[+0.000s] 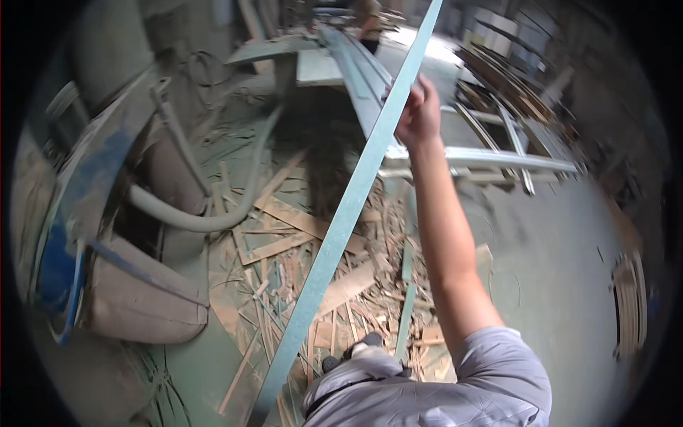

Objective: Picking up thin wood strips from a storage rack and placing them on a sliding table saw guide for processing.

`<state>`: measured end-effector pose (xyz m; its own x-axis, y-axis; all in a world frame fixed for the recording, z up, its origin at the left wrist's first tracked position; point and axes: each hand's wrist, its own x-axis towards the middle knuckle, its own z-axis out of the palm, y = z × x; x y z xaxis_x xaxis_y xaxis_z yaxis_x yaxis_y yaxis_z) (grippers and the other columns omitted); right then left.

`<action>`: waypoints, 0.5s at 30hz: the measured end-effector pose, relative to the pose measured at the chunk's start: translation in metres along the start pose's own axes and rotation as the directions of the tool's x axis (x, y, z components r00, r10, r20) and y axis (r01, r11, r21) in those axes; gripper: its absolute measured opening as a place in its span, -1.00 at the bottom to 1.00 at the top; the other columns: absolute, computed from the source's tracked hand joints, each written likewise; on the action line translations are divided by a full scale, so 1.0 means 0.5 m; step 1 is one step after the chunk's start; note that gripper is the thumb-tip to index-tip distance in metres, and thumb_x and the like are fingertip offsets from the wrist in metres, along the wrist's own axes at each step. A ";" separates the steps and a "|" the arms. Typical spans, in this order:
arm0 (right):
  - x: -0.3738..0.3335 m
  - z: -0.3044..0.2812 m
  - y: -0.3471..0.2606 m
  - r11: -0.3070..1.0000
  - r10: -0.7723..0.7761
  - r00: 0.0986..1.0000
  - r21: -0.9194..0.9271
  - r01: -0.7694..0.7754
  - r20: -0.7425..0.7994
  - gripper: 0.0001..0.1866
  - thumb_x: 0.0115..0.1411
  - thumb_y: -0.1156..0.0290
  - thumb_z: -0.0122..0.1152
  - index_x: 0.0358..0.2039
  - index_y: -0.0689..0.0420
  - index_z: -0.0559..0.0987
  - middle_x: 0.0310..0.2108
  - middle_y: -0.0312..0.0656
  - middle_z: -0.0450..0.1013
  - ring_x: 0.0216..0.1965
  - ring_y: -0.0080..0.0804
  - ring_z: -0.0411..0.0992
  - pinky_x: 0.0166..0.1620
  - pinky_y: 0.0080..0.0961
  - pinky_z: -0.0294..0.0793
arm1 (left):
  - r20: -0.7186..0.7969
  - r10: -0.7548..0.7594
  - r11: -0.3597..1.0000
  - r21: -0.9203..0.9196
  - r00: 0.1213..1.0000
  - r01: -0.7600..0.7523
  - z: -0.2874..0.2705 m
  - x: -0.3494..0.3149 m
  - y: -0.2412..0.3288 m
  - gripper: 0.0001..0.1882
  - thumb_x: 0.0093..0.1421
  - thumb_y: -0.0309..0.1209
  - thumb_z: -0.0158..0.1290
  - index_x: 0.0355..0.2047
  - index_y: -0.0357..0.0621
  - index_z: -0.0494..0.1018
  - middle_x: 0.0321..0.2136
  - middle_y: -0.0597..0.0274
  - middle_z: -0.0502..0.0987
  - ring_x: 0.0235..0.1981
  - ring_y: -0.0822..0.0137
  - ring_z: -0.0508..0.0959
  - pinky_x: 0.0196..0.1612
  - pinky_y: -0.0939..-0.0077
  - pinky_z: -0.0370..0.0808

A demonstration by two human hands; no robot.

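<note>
Running from one o'clock down to seven o'clock, a long pale-green board strip (346, 213) is held clear of the floor, its upper end cut off by the view's edge. The right hand (420, 117), at one o'clock, has its fingers closed round the strip; the left hand is out of sight, so I cannot tell how it stands

As far as I can judge, the handling is midway — the strip is picked up but not yet set down. More lengths (356, 67) lie towards twelve o'clock, apparently unhandled, and loose wood offcuts (348, 288) litter the floor at six o'clock, still to be cleared

For containers, a bulging fabric bag (142, 292) sits at eight o'clock — its contents are hidden — with a thick hose (192, 222) curving past at nine o'clock
</note>
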<state>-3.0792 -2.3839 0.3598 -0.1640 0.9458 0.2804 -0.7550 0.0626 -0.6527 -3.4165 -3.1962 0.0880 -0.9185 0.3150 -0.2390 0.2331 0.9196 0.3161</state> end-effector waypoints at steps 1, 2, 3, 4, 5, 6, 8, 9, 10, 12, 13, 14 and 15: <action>0.001 -0.007 -0.046 0.998 -0.060 0.998 -0.037 0.060 -0.002 -0.48 0.15 0.02 -0.16 -0.33 0.30 0.49 -0.43 -0.04 0.48 -0.38 -0.23 0.43 -0.23 -0.36 0.44 | -0.034 0.105 0.994 -0.035 0.994 -0.106 0.034 0.035 -0.022 -0.78 0.08 -0.33 -0.01 -0.34 -0.22 0.43 -0.48 0.10 0.47 -0.44 0.17 0.45 -0.34 0.31 0.38; 0.013 -0.045 -0.110 0.993 -0.100 0.995 -0.067 0.100 0.000 -0.49 0.16 0.05 -0.19 -0.31 0.32 0.46 -0.42 0.00 0.47 -0.34 -0.19 0.42 -0.22 -0.33 0.43 | -0.063 0.218 0.972 -0.073 0.974 -0.222 0.078 0.070 -0.033 -0.77 0.07 -0.31 0.01 -0.36 -0.23 0.43 -0.48 0.09 0.48 -0.43 0.15 0.46 -0.34 0.29 0.39; 0.017 -0.100 -0.199 0.995 -0.066 0.976 -0.060 0.080 0.208 -0.49 0.16 0.07 -0.21 -0.28 0.33 0.44 -0.40 0.01 0.46 -0.34 -0.18 0.43 -0.22 -0.35 0.44 | -0.089 0.331 0.934 -0.113 0.939 -0.340 0.126 0.108 -0.039 -0.76 0.06 -0.29 0.02 -0.38 -0.23 0.43 -0.47 0.08 0.49 -0.42 0.13 0.46 -0.34 0.28 0.39; 0.004 -0.116 -0.254 0.942 -0.201 0.979 -0.273 0.197 0.010 -0.53 0.16 0.09 -0.20 -0.28 0.31 0.42 -0.46 -0.14 0.39 -0.46 -0.28 0.34 -0.42 -0.52 0.43 | -0.121 0.428 0.885 -0.147 0.896 -0.442 0.168 0.139 -0.048 -0.74 0.06 -0.26 0.04 -0.41 -0.24 0.43 -0.47 0.08 0.50 -0.42 0.11 0.47 -0.34 0.26 0.40; -0.019 -0.096 -0.285 0.926 -0.274 0.955 -0.299 0.230 -0.115 -0.56 0.17 0.12 -0.21 -0.29 0.29 0.41 -0.48 -0.19 0.36 -0.49 -0.33 0.31 -0.45 -0.58 0.41 | -0.197 0.487 0.839 -0.165 0.851 -0.518 0.208 0.161 -0.138 -0.72 0.05 -0.24 0.06 -0.43 -0.24 0.43 -0.47 0.07 0.51 -0.41 0.09 0.48 -0.33 0.24 0.40; -0.021 -0.199 -0.410 0.961 -0.170 0.970 -0.188 0.202 0.175 -0.60 0.19 0.17 -0.23 -0.24 0.27 0.41 -0.52 -0.23 0.33 -0.52 -0.38 0.28 -0.46 -0.59 0.40 | -0.128 0.432 0.879 -0.160 0.892 -0.449 0.281 0.213 -0.115 -0.72 0.04 -0.22 0.08 -0.43 -0.21 0.43 -0.45 0.06 0.51 -0.38 0.13 0.50 -0.28 0.20 0.39; -0.100 -0.275 -0.526 0.869 -0.368 0.904 -0.426 0.251 -0.218 -0.65 0.22 0.16 -0.28 -0.40 0.09 0.45 -0.69 -0.34 0.37 -0.73 -0.50 0.31 -0.68 -0.64 0.33 | -0.035 0.392 0.914 -0.094 0.919 -0.394 0.301 0.257 -0.056 -0.72 0.02 -0.20 0.11 -0.42 -0.17 0.44 -0.43 0.05 0.52 -0.35 0.17 0.51 -0.23 0.16 0.38; -0.131 -0.343 -0.596 0.811 -0.455 0.859 -0.507 0.291 -0.234 -0.63 0.24 0.19 -0.33 -0.32 0.17 0.43 -0.64 -0.24 0.40 -0.71 -0.50 0.30 -0.68 -0.67 0.33 | 0.043 0.484 0.871 0.078 0.874 -0.486 0.316 0.275 -0.002 -0.74 0.05 -0.24 0.06 -0.38 -0.18 0.44 -0.43 0.05 0.50 -0.35 0.14 0.49 -0.22 0.19 0.38; -0.187 -0.447 -0.700 0.839 -0.361 0.922 -0.480 0.256 -0.140 -0.62 0.20 0.22 -0.23 -0.19 0.27 0.39 -0.52 -0.25 0.32 -0.52 -0.42 0.28 -0.47 -0.59 0.39 | 0.144 0.565 0.784 0.216 0.813 -0.583 0.342 0.250 0.147 -0.76 0.08 -0.28 0.02 -0.33 -0.18 0.44 -0.43 0.04 0.49 -0.34 0.12 0.48 -0.21 0.23 0.38; -0.264 -0.558 -0.789 0.807 -0.411 0.885 -0.540 0.239 -0.221 -0.65 0.23 0.24 -0.20 -0.15 0.26 0.36 -0.51 -0.25 0.33 -0.55 -0.42 0.28 -0.48 -0.60 0.39 | 0.281 0.644 0.534 0.500 0.711 -0.681 0.298 0.131 0.442 -0.77 0.14 -0.35 -0.06 -0.24 -0.19 0.44 -0.43 0.03 0.46 -0.33 0.08 0.45 -0.18 0.31 0.38; -0.307 -0.632 -0.861 0.750 -0.533 0.774 -0.615 0.244 -0.342 -0.68 0.23 0.30 -0.19 -0.16 0.29 0.35 -0.38 -0.03 0.44 -0.50 -0.31 0.39 -0.45 -0.49 0.45 | -0.029 0.847 0.498 0.389 0.530 -0.775 0.345 0.152 0.472 -0.79 0.15 -0.35 -0.06 -0.26 -0.19 0.44 -0.47 0.04 0.45 -0.38 0.04 0.44 -0.21 0.30 0.39; -0.359 -0.676 -0.896 0.702 -0.591 0.684 -0.690 0.174 -0.428 -0.69 0.21 0.32 -0.11 -0.13 0.27 0.34 -0.36 -0.04 0.44 -0.55 -0.35 0.38 -0.48 -0.54 0.45 | -0.353 0.888 0.408 0.307 0.295 -0.860 0.387 0.171 0.509 -0.80 0.16 -0.35 -0.06 -0.28 -0.19 0.44 -0.52 0.05 0.44 -0.43 0.00 0.43 -0.25 0.29 0.40; -0.429 -0.720 -0.954 0.646 -0.664 0.587 -0.750 0.140 -0.463 -0.69 0.20 0.33 -0.07 -0.12 0.26 0.35 -0.36 -0.04 0.44 -0.58 -0.37 0.38 -0.51 -0.57 0.45 | -0.414 0.903 0.314 0.450 0.117 -0.836 0.411 0.160 0.595 -0.80 0.17 -0.33 -0.06 -0.32 -0.19 0.44 -0.57 0.11 0.42 -0.52 0.09 0.41 -0.36 0.31 0.40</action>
<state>-2.4554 -2.5017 0.3576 0.6991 0.6611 0.2725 -0.0344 0.4117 -0.9106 -3.3552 -2.8492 -0.0257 -0.0292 0.7701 0.6372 0.9848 0.1314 -0.1137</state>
